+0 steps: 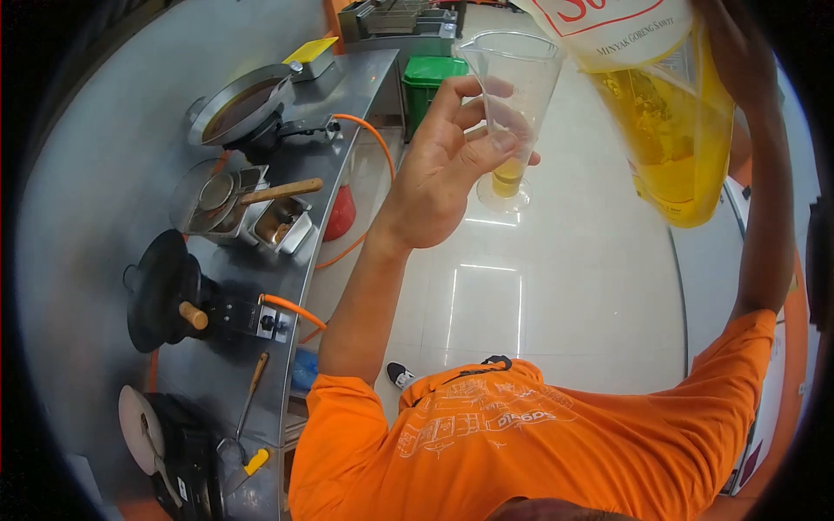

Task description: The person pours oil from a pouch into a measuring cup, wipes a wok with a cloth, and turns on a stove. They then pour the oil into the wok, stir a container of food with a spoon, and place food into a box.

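My left hand (447,165) is wrapped round a clear conical measuring glass (532,78), held up in front of me. A small amount of yellow liquid (506,180) sits in its narrow bottom, above the round foot. To the right, my right hand (743,52) grips the upper side of a clear plastic pouch of yellow cooking oil (665,139), labelled "Minyak Goreng Sawit". The pouch is raised, with its top beyond the upper edge of view. Its label's left edge comes close to the glass's rim.
A steel counter (369,82) along the left carries a wok of dark oil (248,108), a strainer (217,191), a black wok (161,291), a pale pan (139,425) and a yellow-handled knife (256,461). Orange hoses (382,143) hang off its edge. Beyond stands a green bin (430,78).
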A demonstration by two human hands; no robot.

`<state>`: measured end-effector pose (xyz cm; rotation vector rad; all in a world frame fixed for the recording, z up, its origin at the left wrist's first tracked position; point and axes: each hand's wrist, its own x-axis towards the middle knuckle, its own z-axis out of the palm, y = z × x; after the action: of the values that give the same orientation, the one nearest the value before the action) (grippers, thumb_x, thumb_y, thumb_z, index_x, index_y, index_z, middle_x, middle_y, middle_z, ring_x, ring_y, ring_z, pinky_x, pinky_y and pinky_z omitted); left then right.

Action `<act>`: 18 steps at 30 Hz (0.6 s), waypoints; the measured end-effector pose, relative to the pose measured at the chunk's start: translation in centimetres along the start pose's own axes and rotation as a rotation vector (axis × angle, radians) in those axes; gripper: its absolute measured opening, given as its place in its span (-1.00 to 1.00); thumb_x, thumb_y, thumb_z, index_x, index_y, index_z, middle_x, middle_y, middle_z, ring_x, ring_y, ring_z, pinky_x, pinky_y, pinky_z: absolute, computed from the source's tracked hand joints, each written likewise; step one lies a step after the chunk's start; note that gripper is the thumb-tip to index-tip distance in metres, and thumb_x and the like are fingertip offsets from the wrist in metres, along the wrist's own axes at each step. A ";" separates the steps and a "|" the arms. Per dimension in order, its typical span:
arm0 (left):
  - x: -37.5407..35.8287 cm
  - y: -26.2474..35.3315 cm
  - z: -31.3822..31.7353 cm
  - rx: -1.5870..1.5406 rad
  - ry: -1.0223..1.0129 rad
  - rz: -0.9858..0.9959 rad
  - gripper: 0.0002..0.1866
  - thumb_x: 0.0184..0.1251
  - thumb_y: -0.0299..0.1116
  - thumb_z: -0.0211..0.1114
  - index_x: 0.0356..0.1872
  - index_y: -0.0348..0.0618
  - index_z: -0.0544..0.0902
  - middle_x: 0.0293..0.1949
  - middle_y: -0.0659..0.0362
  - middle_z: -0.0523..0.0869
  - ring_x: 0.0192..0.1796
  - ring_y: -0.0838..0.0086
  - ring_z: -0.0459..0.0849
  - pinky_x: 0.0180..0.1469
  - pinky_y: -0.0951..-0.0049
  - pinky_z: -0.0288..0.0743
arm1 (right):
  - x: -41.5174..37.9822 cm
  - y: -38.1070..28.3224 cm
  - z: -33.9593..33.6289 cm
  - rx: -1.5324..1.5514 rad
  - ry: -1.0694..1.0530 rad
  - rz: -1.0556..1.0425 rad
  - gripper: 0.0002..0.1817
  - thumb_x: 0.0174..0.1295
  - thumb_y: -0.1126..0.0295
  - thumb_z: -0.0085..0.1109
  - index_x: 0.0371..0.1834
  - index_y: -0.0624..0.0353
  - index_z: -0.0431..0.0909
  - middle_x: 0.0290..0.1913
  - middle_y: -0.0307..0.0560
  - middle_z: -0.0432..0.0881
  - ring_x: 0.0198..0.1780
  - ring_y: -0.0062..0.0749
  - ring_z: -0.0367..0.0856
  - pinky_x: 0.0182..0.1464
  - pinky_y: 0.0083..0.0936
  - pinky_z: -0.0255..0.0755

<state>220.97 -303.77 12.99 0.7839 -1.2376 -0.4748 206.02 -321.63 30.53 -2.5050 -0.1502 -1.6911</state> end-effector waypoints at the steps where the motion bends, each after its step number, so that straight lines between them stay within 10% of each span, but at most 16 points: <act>1: -0.5 0.2 -0.1 -0.048 0.018 0.005 -0.56 0.38 -0.38 0.17 0.21 -0.22 0.28 -0.05 0.06 0.59 -0.04 0.37 0.67 0.09 0.37 0.52 | -0.2 0.1 0.1 0.005 -0.005 0.066 -0.58 0.45 0.15 0.03 -0.31 0.33 0.63 -0.51 -0.07 0.66 -0.55 -0.46 0.63 -0.47 -0.56 0.53; 6: -6.7 1.1 -2.4 0.051 0.212 0.057 -0.50 0.33 -0.45 0.21 0.23 -0.24 0.24 -0.04 0.11 0.54 0.01 0.42 0.57 0.11 0.42 0.47 | -3.7 3.0 3.1 0.084 -0.066 0.191 -0.59 0.47 0.15 0.04 0.06 0.31 0.62 -0.18 -0.17 0.70 -0.17 -0.62 0.58 -0.08 -0.65 0.44; 12: -20.9 2.3 -4.4 0.406 0.676 -0.013 -0.38 0.24 -0.47 0.24 0.27 -0.32 0.16 0.03 0.00 0.51 0.05 0.35 0.55 0.13 0.31 0.45 | -9.8 -1.6 13.8 0.285 -0.106 0.043 -0.72 0.43 0.29 0.10 -0.39 0.24 0.59 -0.55 -0.22 0.53 -0.54 -0.53 0.42 -0.48 -0.57 0.21; 18: -36.8 6.6 -5.0 1.679 0.846 -0.001 -0.62 0.18 -0.28 0.23 -0.01 -0.24 0.51 -0.08 0.06 0.59 -0.07 0.27 0.57 0.00 0.19 0.42 | -16.4 -8.8 27.5 0.192 0.057 -0.347 -0.91 0.21 0.49 0.22 -0.41 0.13 0.49 -0.55 -0.10 0.49 -0.62 -0.20 0.39 -0.55 -0.29 0.17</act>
<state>214.79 -272.24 -6.65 2.0645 -0.5731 1.0400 223.83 -309.08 5.42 -2.3890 -0.7432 -1.7625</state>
